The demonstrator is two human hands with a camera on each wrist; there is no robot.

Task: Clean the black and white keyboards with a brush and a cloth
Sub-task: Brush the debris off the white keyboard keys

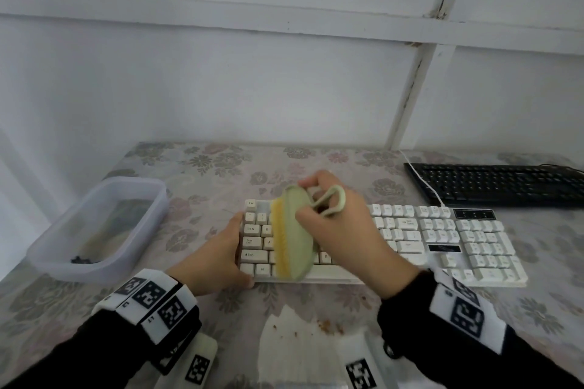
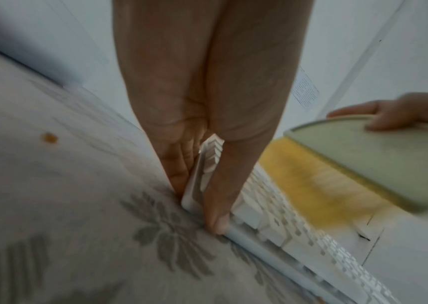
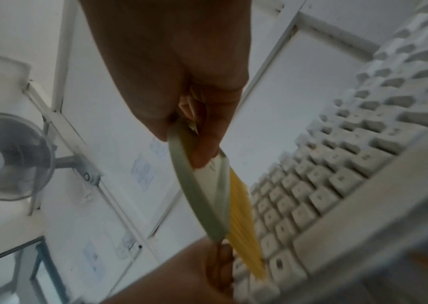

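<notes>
Head view shows we are gripping the brush (image 1: 295, 232) in our right hand (image 1: 341, 230), scrubbing the white keyboard (image 1: 442, 240) that our left hand (image 1: 218, 254) is bracing, the black keyboard (image 1: 499, 183) behind it seemingly untouched.

head: looks forward and down from above the table (image 1: 316, 167), wall filling the upper half.
left wrist: close, low, along the left hand (image 2: 202, 123) at frame centre, facing the white keyboard (image 2: 272, 222) end.
right wrist: close, low, tilted upward along the right hand (image 3: 171, 72).
shared: all three show the brush (image 1: 295, 237) over the white keyboard.
</notes>
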